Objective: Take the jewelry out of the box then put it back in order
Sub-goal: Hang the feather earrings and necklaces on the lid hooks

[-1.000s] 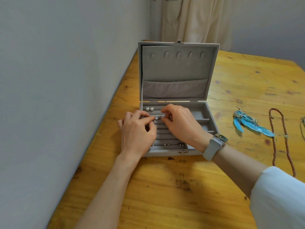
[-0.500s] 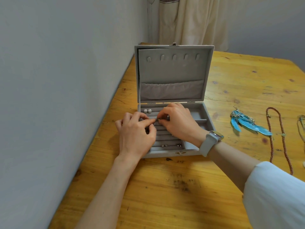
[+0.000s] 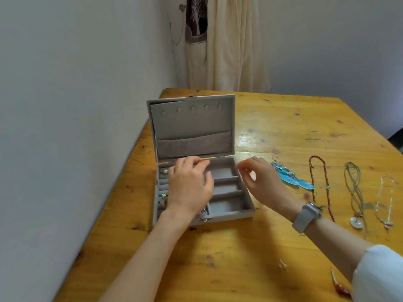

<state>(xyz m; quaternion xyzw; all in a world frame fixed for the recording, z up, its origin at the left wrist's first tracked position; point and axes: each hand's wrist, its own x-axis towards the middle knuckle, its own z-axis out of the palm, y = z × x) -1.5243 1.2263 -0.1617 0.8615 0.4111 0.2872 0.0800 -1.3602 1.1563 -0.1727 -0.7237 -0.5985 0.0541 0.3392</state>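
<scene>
Reaching out of the velvet-lined box (image 3: 244, 211), the right hand (image 3: 260, 179) hangs with its grip loosely curled, apparently empty (blurred, hard to tell); just beyond it lie the blue feather earrings (image 3: 292, 179), light and flimsy, best pinched by their metal hooks. The left hand (image 3: 189, 188) rests relaxed over the ring rolls.

Soft, even daylight fills the room. A white glare patch sits on the table (image 3: 250, 139) at mid-frame. The right hand (image 3: 259, 179) is motion-blurred, and edges bow from wide-angle distortion.
</scene>
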